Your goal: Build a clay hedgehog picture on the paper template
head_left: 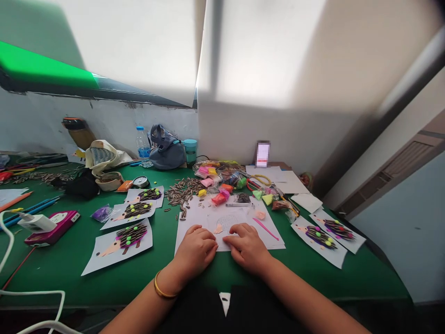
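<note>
Both hands rest on white paper [194,215] at the near middle of the green table. My left hand [197,248] lies on its lower left part, fingers bent and pressed together; whether it holds anything is hidden. My right hand [248,246] is curled at the lower right, fingertips near a drawn outline [227,221]; nothing it might hold can be made out. Between the hands, a small peach clay piece [218,228] sits on the drawing. A peach lump [260,215] and a pink tool [266,228] lie on the paper to the right.
Hedgehog pictures lie at left [120,246] and right [320,241]. Sunflower seeds [184,191] and coloured clay packets [219,198] sit behind the paper. Farther back are a bottle [142,147], a blue bag [167,155] and an upright phone [263,154]. A pink power socket [52,228] is at left.
</note>
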A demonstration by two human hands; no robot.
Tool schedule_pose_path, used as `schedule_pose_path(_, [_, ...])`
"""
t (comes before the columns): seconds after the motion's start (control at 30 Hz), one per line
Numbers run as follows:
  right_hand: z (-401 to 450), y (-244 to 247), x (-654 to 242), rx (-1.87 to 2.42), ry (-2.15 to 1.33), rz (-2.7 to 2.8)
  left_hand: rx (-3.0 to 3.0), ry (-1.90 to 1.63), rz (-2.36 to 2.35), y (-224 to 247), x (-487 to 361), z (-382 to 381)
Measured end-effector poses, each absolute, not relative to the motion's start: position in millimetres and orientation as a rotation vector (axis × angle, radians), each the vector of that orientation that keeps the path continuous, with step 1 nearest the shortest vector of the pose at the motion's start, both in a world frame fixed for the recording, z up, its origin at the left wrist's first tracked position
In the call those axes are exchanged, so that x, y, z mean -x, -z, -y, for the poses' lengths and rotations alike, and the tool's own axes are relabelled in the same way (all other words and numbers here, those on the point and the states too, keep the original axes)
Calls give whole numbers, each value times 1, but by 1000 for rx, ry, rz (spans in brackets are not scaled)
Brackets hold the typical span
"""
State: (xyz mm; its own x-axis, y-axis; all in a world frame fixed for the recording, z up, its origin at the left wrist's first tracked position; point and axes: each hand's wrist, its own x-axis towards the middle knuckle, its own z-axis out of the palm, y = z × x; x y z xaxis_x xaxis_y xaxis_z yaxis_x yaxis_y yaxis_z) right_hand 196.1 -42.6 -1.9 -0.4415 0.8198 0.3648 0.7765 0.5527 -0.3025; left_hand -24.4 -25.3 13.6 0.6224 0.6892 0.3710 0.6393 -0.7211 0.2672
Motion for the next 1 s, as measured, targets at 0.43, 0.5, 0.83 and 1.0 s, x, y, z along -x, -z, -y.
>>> schedule_pose_path(0.43, [40,5,-198,1253,-114,2245,-2714,-708,-1108,-10,26,25])
schedule_pose_path(0.5, [40,6,-197,1248,-113,2277,-2714,-712,-1110,-10,26,25])
schedule_pose_path(0.83, [41,3,-194,1237,-136,2348,-2707,-717,-1107,-9,25,24])
schedule_pose_path(1.0, [38,2,-193,1227,-185,2210,-2700,-709,-1111,-9,25,23])
